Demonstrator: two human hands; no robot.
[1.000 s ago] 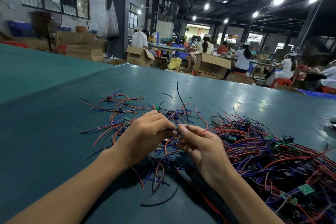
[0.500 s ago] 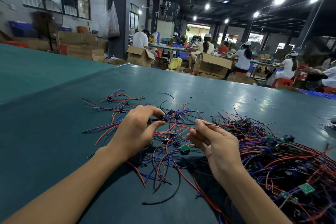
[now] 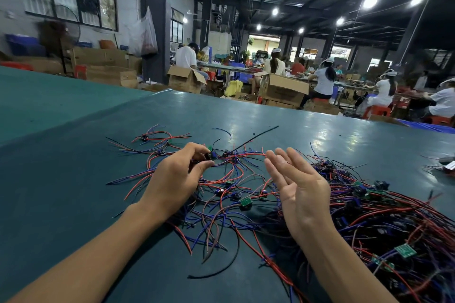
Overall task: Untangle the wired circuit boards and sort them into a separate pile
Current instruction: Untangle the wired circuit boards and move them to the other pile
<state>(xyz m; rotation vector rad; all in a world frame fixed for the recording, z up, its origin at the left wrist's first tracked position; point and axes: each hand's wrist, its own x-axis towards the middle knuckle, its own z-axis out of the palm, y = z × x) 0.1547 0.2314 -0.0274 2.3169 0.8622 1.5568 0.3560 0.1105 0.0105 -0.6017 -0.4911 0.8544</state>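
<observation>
Wide table [image 3: 61, 192], topped in dark teal, glossy at the far right under lamp reflections. Bears a dense tangled heap [image 3: 394, 224] of red, blue and black wires with small green circuit boards on the right side. Bears a thinner spread of loose wired boards [image 3: 160, 152] across centre and left. Holds one green board [image 3: 246, 202] face up among the centre wires, a straight black wire [image 3: 258, 137] beyond, a small separate bunch [image 3: 444, 167] at the right edge.
</observation>
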